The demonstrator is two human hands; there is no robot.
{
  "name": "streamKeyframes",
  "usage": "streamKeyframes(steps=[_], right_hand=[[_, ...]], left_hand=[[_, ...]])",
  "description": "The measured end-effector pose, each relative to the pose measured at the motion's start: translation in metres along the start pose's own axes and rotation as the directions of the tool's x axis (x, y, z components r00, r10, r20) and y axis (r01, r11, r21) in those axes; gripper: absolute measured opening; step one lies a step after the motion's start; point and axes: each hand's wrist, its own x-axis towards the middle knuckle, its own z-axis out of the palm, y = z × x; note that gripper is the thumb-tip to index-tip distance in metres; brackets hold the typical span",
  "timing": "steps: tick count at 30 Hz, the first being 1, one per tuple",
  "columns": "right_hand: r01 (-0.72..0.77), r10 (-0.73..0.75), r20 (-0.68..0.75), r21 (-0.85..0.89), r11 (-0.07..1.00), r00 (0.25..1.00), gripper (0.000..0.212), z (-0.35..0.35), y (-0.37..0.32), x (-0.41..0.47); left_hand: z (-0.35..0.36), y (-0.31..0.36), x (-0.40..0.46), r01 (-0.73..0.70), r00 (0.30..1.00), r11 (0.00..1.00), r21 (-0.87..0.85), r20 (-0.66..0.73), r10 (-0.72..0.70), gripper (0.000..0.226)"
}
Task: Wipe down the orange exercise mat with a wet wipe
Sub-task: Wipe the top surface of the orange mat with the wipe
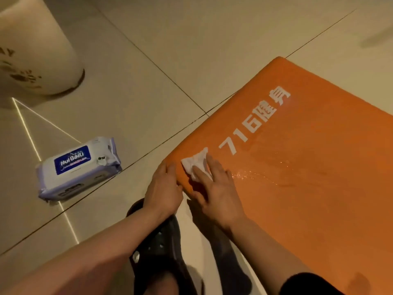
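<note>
The orange exercise mat (308,167) with white printed characters lies on the tiled floor and fills the right of the view. A crumpled white wet wipe (196,163) sits on the mat's near-left corner. My right hand (214,188) lies flat on the wipe with straight fingers and presses it to the mat. My left hand (163,188) rests on the mat's left edge beside the wipe, its fingers laid over the edge. A shiny wet streak runs across the mat to the right of my right hand.
A pack of wet wipes (78,168) lies on the floor tiles to the left. A pale plastic bin (36,52) stands at the upper left. A dark perforated clog (157,241) on my foot sits just below my hands.
</note>
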Motion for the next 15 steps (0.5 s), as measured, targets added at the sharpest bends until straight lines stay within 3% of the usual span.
streamKeyframes(steps=[2,7,11,15], right_hand=[[0.044,-0.044,-0.004,-0.080,0.996,0.999,0.056,0.012,0.001,0.004],[0.173,-0.125,0.227,-0.206,0.963,0.966,0.067,0.029,0.001,0.006],[0.237,-0.167,0.251,-0.282,0.930,0.954,0.068,0.026,0.006,-0.004],[0.241,-0.158,0.318,-0.243,0.939,0.935,0.075,0.020,-0.009,0.025]], left_hand=[[0.005,-0.004,0.002,0.029,0.999,0.997,-0.067,-0.025,-0.031,0.052],[-0.001,-0.005,0.011,0.110,0.993,0.977,-0.184,-0.024,-0.117,0.043],[-0.013,-0.007,0.024,0.210,0.977,0.948,-0.237,0.010,-0.214,0.025],[-0.019,-0.010,0.028,0.279,0.956,0.874,-0.397,0.027,-0.293,0.049]])
